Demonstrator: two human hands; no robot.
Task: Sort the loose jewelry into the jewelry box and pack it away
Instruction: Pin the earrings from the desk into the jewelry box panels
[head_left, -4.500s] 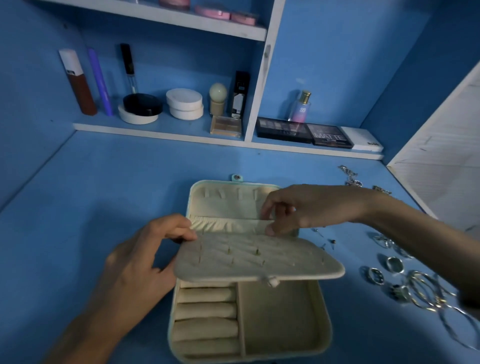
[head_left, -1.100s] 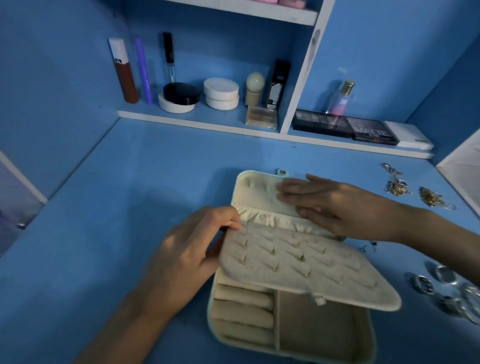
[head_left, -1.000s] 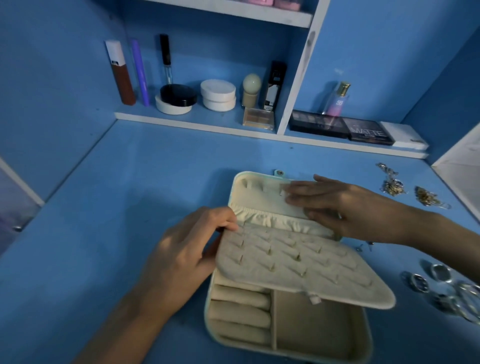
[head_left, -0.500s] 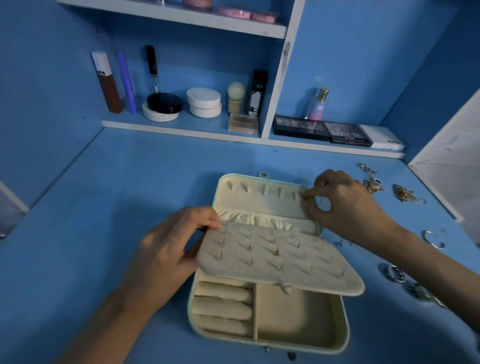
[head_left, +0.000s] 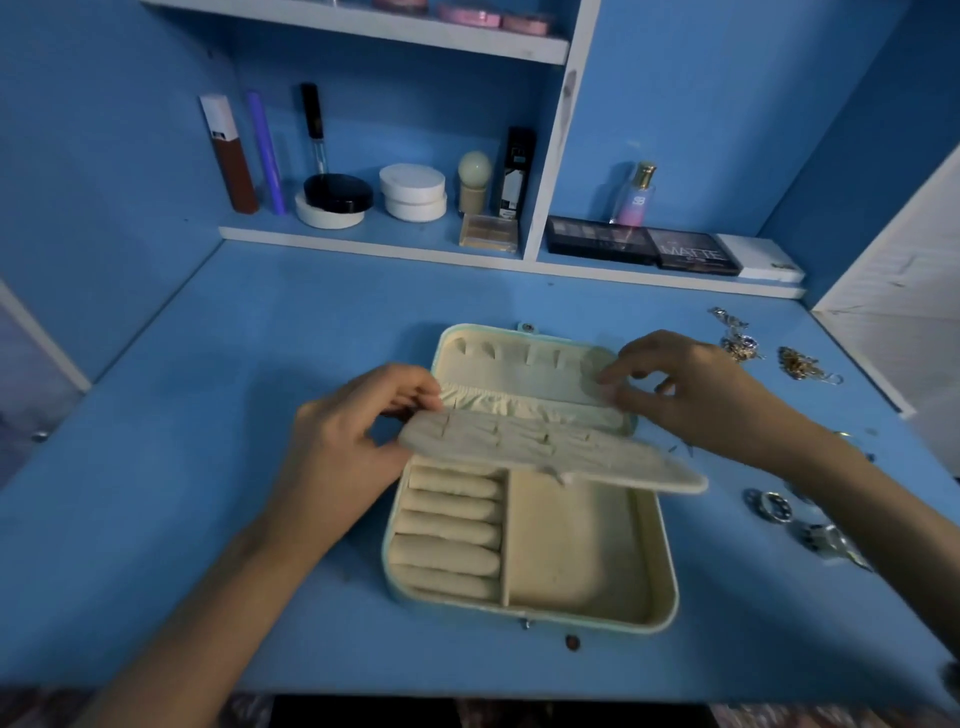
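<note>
Up goes the padded flap (head_left: 545, 452) a little since half a second ago, so more of the tray under it shows. The left hand (head_left: 343, 457) pinches the flap's left corner with thumb and fingers. The right hand (head_left: 685, 389) has bent fingers touching the right end of the lid (head_left: 519, 364); whether it pinches anything is too blurry to tell. The jewelry box (head_left: 519, 613) sits open in the middle of the frame on the blue desk (head_left: 208, 415). Rings (head_left: 769, 506) and chains (head_left: 800, 364) lie loose at the right.

Left hand (head_left: 343, 447), right hand (head_left: 691, 389) at jewelry box (head_left: 660, 561)
</note>
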